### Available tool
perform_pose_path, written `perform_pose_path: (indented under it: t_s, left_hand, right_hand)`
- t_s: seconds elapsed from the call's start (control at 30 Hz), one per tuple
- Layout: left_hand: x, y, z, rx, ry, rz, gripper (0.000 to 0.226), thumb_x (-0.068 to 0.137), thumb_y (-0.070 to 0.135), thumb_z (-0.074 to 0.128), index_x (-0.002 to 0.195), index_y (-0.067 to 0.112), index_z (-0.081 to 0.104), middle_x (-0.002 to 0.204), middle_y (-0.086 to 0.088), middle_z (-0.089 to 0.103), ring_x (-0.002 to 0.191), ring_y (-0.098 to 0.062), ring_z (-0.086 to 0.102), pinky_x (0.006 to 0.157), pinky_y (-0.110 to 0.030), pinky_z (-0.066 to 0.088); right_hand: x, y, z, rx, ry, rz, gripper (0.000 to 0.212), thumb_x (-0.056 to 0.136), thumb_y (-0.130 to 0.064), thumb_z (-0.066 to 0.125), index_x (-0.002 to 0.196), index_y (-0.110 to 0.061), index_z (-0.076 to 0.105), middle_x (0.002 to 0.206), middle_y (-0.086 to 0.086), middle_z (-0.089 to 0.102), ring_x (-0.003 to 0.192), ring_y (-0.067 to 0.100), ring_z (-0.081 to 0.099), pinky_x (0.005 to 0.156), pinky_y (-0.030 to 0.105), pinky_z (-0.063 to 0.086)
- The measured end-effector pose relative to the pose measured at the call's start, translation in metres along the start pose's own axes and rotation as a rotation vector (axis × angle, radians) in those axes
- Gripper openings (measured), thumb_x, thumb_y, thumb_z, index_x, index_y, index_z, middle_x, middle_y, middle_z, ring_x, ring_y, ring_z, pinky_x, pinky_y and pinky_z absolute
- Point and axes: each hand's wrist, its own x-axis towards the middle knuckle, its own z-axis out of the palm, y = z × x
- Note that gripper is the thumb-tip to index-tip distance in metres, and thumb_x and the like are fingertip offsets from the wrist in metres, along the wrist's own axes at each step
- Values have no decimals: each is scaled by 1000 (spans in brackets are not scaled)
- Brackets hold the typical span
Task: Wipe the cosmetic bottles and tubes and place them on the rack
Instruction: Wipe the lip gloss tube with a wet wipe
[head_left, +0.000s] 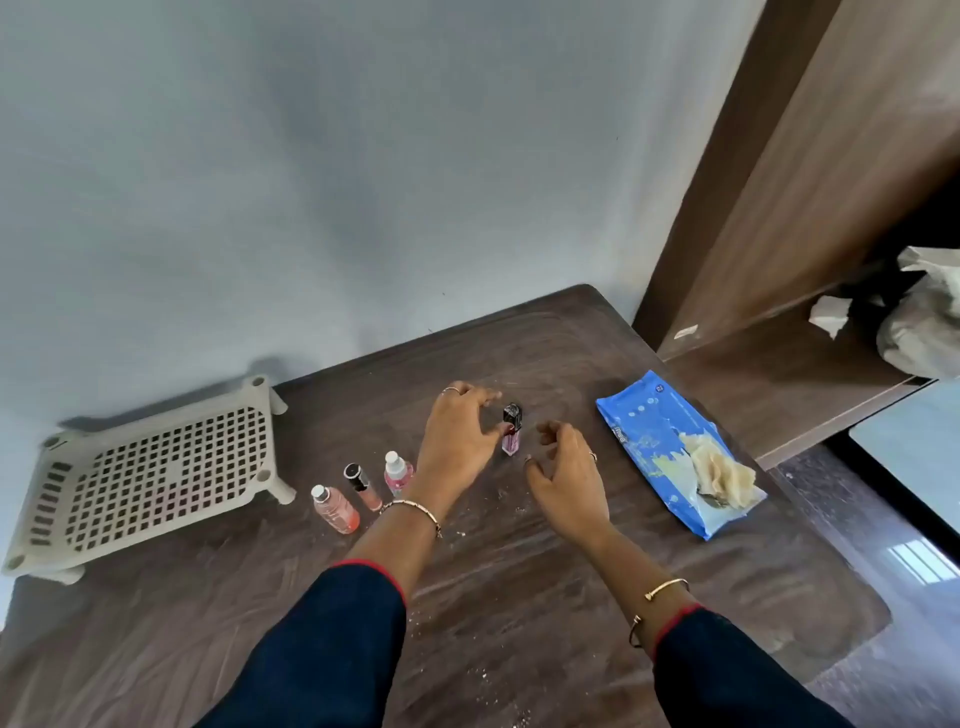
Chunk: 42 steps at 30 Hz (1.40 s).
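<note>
A small pink tube with a black cap (511, 431) stands upright in the middle of the dark wooden table (519, 597). My left hand (457, 441) hovers just left of it, fingers spread and loosely bent, thumb tip at the tube's side and not closed round it. My right hand (566, 478) hangs to the tube's right, fingers loosely curled, holding nothing. Left of my left wrist stand a pink bottle with a white cap (397, 474), a peach tube with a black cap (363, 487) and an orange bottle with a white cap (336, 509). The beige perforated rack (156, 478) sits bare at the far left.
A blue pack of wet wipes (670, 447) lies at the right, with a crumpled wipe (719, 473) sticking out of its opening. A brown wardrobe (779, 234) with an open shelf holding bags stands beyond the table's right edge. A grey wall backs the table.
</note>
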Motion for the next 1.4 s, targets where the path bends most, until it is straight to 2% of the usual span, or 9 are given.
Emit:
perform_pose_path:
  t_s: [0.1, 0.2, 0.47, 0.8, 0.97, 1.13, 1.23, 1.3, 1.4]
  left_hand:
    - [11, 1, 0, -4, -57, -31, 50, 75, 29, 79, 122, 21, 62, 118, 0, 53, 111, -16, 52, 98, -26, 42]
    - [16, 3, -1, 2, -123, -44, 54, 73, 29, 81, 123, 21, 61, 122, -1, 49, 117, -16, 48, 102, -24, 36]
    - [21, 0, 3, 29, -158, -35, 39, 76, 22, 78, 113, 23, 66, 122, -4, 51, 120, -19, 45, 95, -18, 27]
    - [17, 3, 9, 13, -114, 27, 26, 78, 21, 75, 103, 21, 70, 105, 1, 64, 102, -16, 55, 86, -19, 37]
    - [11, 5, 12, -60, -95, 31, 24, 77, 20, 73, 101, 21, 70, 102, 7, 70, 100, -10, 61, 90, -21, 43]
    - [-2, 13, 9, -213, -61, -46, 24, 76, 24, 76, 99, 22, 71, 95, 16, 68, 93, 0, 61, 86, -11, 41]
    - [-13, 17, 12, -313, -44, -121, 21, 74, 24, 79, 94, 25, 69, 91, 14, 70, 84, 2, 64, 81, -12, 46]
    - [-18, 18, 15, -399, -44, -176, 21, 74, 23, 80, 92, 23, 70, 89, 10, 72, 82, -2, 67, 80, -18, 51]
    - [-27, 23, 18, -563, -48, -269, 20, 75, 16, 79, 93, 15, 70, 87, 2, 73, 80, -9, 67, 80, -23, 52]
  right_hand:
    - [4, 3, 2, 13, 13, 16, 42, 85, -17, 61, 124, -14, 48, 123, 0, 54, 113, 15, 51, 97, 31, 42]
    - [5, 6, 5, 3, -4, 22, 43, 84, -17, 61, 125, -14, 48, 123, 0, 54, 114, 15, 51, 97, 31, 42]
    - [9, 10, 4, 15, -5, 8, 44, 83, -16, 62, 125, -15, 48, 122, -1, 54, 112, 14, 51, 96, 30, 42]
    - [12, 13, 2, 12, -15, 1, 44, 84, -17, 61, 125, -17, 47, 123, -2, 53, 112, 12, 50, 96, 31, 44]
    - [9, 12, 0, 22, -14, -5, 44, 84, -16, 62, 126, -16, 47, 122, -2, 53, 112, 13, 51, 97, 33, 44]
    - [4, 17, -11, 34, -2, -14, 50, 82, -19, 67, 127, -17, 46, 122, -3, 52, 102, 7, 49, 89, 22, 40]
    - [-2, 23, -20, 62, -31, -34, 64, 75, -30, 76, 129, -21, 44, 123, -6, 50, 103, 6, 49, 89, 23, 42]
    - [-7, 27, -27, 80, -82, -59, 77, 67, -48, 78, 131, -23, 43, 123, -9, 47, 106, 5, 48, 89, 22, 43]
    - [-21, 32, -35, 159, -110, -58, 80, 66, -71, 62, 131, -27, 44, 124, -11, 48, 107, 2, 48, 87, 23, 45]
